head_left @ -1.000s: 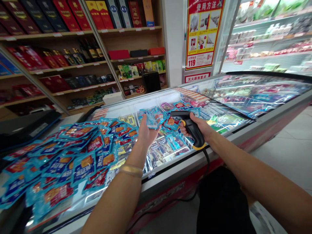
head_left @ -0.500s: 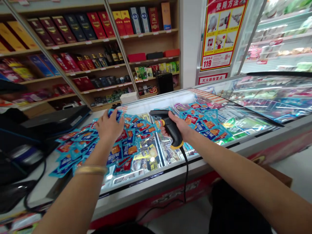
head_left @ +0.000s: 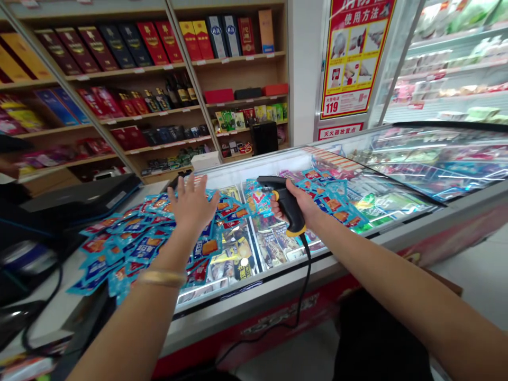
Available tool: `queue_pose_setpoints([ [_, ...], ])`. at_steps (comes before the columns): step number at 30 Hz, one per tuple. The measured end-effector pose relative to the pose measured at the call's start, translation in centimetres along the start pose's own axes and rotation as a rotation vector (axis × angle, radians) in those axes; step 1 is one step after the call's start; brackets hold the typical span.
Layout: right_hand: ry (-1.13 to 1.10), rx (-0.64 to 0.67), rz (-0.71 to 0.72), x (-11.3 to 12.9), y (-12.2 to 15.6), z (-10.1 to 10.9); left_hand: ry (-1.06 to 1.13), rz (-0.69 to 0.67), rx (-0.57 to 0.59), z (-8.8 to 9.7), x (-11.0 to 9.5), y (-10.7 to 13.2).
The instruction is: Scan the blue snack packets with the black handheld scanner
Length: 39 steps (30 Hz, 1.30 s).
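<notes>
My left hand (head_left: 193,208) is open, fingers spread, over a loose pile of small blue snack packets (head_left: 143,247). Nothing shows in its grasp, and the hand hides part of the pile. A black and yellow barcode scanner (head_left: 291,209) is gripped by its handle in my right hand (head_left: 304,203), its head pointing left. Beside the scanner's head is a light blue packet (head_left: 260,202) with red and white print. Another heap of blue packets (head_left: 335,201) rests on the glass to the right, partly behind my right hand.
Beneath the packets is a glass-topped freezer (head_left: 234,248) holding yellow and green packages. The scanner's black cable (head_left: 305,275) hangs over its front edge. Dark counter equipment (head_left: 79,203) stands at the left. Shelves of boxed bottles (head_left: 151,45) line the back wall.
My left hand held a blue packet at its fingertips; now its fingers are spread, without that packet. The light blue packet beside the scanner shows more clearly. My right hand keeps its grip on the scanner.
</notes>
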State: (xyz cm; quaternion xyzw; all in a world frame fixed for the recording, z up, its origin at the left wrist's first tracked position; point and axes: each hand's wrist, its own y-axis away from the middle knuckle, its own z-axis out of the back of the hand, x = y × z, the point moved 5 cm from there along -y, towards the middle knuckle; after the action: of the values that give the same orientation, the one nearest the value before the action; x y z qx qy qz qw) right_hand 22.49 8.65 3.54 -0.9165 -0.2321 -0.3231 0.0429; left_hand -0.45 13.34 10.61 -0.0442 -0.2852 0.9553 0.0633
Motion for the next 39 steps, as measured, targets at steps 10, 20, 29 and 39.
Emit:
queue_pose_setpoints([
  [10, 0.002, -0.205, 0.268, 7.6, 7.6, 7.4, 0.480, -0.243, 0.255, -6.3, -18.9, 2.8],
  [20, 0.116, -0.194, 0.244, 7.0, 7.8, 9.3, 0.863, -0.214, 0.339, -9.9, -20.9, 3.8],
  [29, 0.169, -0.111, 0.193, 6.2, 8.7, 7.9, 1.875, 0.534, 0.335, -10.3, -18.2, 3.2],
  [39, 0.230, -0.113, 0.050, 5.0, 8.7, 8.0, 2.043, 0.632, 0.422, -10.2, -18.3, 3.1],
])
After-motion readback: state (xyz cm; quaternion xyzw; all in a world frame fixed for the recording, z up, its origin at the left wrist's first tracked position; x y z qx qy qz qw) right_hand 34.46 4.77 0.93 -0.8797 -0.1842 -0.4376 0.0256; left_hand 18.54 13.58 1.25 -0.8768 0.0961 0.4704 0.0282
